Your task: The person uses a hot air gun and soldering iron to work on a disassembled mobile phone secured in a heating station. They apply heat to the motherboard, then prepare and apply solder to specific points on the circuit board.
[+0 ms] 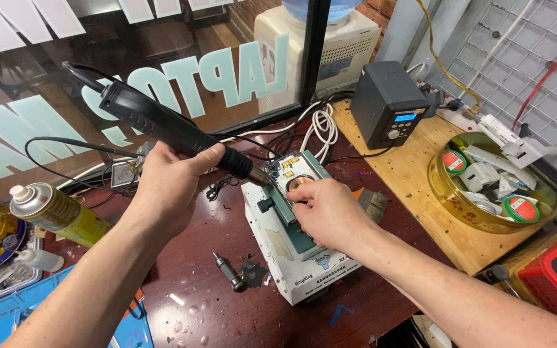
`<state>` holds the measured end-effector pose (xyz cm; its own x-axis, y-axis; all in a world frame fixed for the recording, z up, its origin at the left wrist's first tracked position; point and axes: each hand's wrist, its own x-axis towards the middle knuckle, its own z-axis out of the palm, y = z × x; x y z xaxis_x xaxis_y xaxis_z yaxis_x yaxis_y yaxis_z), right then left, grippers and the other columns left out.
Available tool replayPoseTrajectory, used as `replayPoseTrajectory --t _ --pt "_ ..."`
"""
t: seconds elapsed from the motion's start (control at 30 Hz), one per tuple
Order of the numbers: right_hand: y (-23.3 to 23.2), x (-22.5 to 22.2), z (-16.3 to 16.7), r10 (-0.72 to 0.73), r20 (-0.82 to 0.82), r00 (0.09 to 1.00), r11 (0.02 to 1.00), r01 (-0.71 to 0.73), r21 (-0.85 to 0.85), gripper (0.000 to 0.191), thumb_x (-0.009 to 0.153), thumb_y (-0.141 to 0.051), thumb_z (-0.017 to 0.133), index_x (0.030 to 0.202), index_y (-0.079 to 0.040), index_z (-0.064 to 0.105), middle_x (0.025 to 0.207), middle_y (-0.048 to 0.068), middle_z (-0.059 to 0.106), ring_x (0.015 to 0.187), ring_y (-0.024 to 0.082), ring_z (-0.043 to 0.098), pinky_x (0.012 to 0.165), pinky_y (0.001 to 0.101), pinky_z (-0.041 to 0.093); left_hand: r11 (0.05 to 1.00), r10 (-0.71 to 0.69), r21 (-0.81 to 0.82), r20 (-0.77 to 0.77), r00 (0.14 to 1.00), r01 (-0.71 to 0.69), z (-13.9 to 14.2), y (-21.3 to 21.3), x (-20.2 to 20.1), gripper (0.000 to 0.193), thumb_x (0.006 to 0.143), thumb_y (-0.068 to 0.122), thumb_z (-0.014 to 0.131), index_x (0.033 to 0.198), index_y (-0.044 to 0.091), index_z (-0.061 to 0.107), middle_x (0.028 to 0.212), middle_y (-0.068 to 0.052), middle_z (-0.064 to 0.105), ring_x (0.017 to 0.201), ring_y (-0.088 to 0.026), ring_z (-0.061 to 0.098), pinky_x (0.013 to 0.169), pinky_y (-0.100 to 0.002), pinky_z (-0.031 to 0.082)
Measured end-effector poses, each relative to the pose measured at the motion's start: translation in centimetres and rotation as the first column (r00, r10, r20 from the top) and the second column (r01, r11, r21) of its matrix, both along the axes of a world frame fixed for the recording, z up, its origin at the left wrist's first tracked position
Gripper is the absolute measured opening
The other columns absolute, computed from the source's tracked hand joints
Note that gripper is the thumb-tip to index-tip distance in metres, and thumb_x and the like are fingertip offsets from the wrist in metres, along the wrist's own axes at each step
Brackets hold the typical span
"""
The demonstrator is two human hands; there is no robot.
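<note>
My left hand [170, 187] grips a long black hot-air handpiece [162, 125], its nozzle tip pointing down at an opened phone [298, 171] with a copper coil ring showing. The phone lies on a green-topped white fixture block [291, 258] on the dark red table. My right hand [330, 212] rests on the phone's near part, fingers curled at the coil; whether it holds a small tool I cannot see. A black cable runs from the handpiece's rear.
A black station box [387, 103] with a lit display stands on a wooden board. A round gold tin [465, 206] holds tape rolls and scraps. A spray can [56, 212] lies left. A small black bit [228, 270] lies near the fixture. White cables [322, 125] loop behind.
</note>
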<state>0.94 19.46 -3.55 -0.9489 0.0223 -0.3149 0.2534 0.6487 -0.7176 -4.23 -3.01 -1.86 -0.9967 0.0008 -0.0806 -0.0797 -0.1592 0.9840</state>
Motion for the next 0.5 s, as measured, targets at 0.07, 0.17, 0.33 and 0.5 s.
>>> replayPoseTrajectory --t 0.07,0.17,0.33,0.5 --pt "-0.1 -0.2 0.1 -0.004 0.013 1.000 1.000 0.004 -0.020 0.034 0.091 -0.011 0.065 0.123 -0.012 0.074 0.068 0.007 0.073 0.044 0.013 0.060 0.043 0.0310 0.050 1.000 -0.007 0.018 -0.010 1.000 0.008 0.0 0.0 -0.1 0.022 0.090 0.004 0.068 0.106 0.000 0.052 0.104 -0.012 0.068 0.097 -0.025 0.074 0.090 -0.040 0.066" --pt "0.0 -0.4 -0.7 -0.026 0.021 0.999 1.000 0.027 -0.015 0.034 0.091 -0.012 0.064 0.123 -0.013 0.074 0.068 0.008 0.074 0.045 0.013 0.061 0.044 0.0314 0.051 1.000 0.007 0.012 0.008 1.000 -0.007 0.1 0.2 -0.1 0.024 0.091 0.004 0.068 0.107 0.000 0.052 0.104 -0.012 0.068 0.098 -0.024 0.075 0.090 -0.040 0.063" --pt "0.0 -0.5 -2.3 0.144 -0.370 0.918 0.986 -0.101 0.133 0.026 0.090 -0.011 0.067 0.112 -0.006 0.080 0.081 0.009 0.078 0.062 0.009 0.072 0.060 0.0267 0.057 1.000 0.003 0.003 0.001 1.000 -0.003 0.1 0.4 -0.3 0.025 0.090 0.005 0.069 0.108 0.000 0.051 0.105 -0.013 0.068 0.098 -0.025 0.075 0.089 -0.039 0.062" --pt "-0.8 -1.0 -1.0 -0.025 -0.043 0.999 0.999 0.027 0.032 0.029 0.092 -0.012 0.062 0.117 -0.010 0.075 0.082 0.010 0.079 0.054 0.017 0.071 0.050 0.0329 0.059 1.000 0.010 -0.008 0.003 1.000 -0.010 0.0 0.1 -0.4 0.026 0.090 0.004 0.070 0.106 -0.001 0.051 0.103 -0.014 0.068 0.097 -0.025 0.075 0.090 -0.039 0.066"
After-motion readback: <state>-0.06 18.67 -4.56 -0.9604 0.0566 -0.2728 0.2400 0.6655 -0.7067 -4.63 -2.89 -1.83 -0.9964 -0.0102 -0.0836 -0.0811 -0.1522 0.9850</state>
